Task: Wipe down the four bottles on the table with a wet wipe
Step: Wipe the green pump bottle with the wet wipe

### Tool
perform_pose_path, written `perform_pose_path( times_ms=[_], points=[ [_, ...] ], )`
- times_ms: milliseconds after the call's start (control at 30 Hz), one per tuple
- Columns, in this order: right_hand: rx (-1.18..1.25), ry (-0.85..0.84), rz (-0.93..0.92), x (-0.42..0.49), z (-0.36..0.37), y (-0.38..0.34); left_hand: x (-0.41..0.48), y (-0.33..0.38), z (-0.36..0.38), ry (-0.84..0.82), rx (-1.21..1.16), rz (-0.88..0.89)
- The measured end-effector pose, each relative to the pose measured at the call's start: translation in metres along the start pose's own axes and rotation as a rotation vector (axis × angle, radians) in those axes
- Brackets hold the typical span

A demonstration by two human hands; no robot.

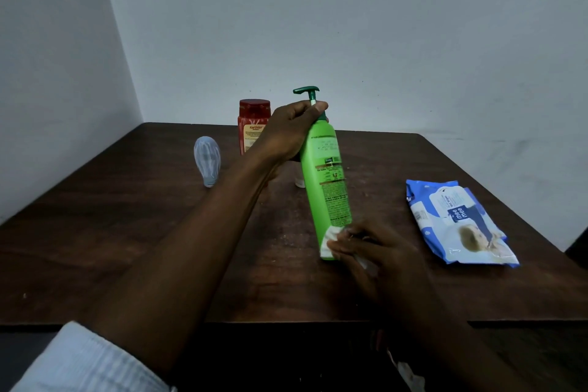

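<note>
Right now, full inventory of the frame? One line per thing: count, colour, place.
green pump bottle: 1, bright green with a dark green pump, held tilted over the table centre
red bottle: 1, red, standing at the back, partly behind the left hand
clear bottle: 1, pale and see-through, back left, narrow end down
small white item: 1, white, behind the green bottle, mostly hidden, cannot identify
wet wipe: 1, white, against the green bottle's base
wipes pack: 1, blue and white, lying flat on the right
table: 1, dark brown wood
left hand: grips the green bottle's neck
right hand: holds the wipe on the base
</note>
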State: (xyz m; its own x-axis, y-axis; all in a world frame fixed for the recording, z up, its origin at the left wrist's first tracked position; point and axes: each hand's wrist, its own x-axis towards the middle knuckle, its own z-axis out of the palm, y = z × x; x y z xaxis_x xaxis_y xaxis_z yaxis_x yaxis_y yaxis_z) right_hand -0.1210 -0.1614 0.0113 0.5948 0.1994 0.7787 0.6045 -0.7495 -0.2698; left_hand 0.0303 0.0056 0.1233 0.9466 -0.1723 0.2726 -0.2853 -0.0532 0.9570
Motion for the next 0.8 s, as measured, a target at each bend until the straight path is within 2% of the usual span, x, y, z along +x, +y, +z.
perform_pose_path(
  times_ms=[200,533,633,800],
  points=[
    [0.055,-0.006,0.061,-0.011,-0.001,-0.001,-0.003,-0.001,-0.002,0.003,-0.008,0.004],
    [0.361,0.029,0.508,0.004,-0.007,0.014,-0.009,-0.003,-0.01,-0.056,-0.119,0.017],
    [0.409,-0.011,0.632,0.005,-0.005,0.019,-0.01,-0.003,-0.01,-0.068,-0.138,0.027],
    [0.403,0.013,0.599,-0.001,-0.004,0.012,-0.01,-0.009,-0.011,-0.078,-0.185,0.051]
  ],
)
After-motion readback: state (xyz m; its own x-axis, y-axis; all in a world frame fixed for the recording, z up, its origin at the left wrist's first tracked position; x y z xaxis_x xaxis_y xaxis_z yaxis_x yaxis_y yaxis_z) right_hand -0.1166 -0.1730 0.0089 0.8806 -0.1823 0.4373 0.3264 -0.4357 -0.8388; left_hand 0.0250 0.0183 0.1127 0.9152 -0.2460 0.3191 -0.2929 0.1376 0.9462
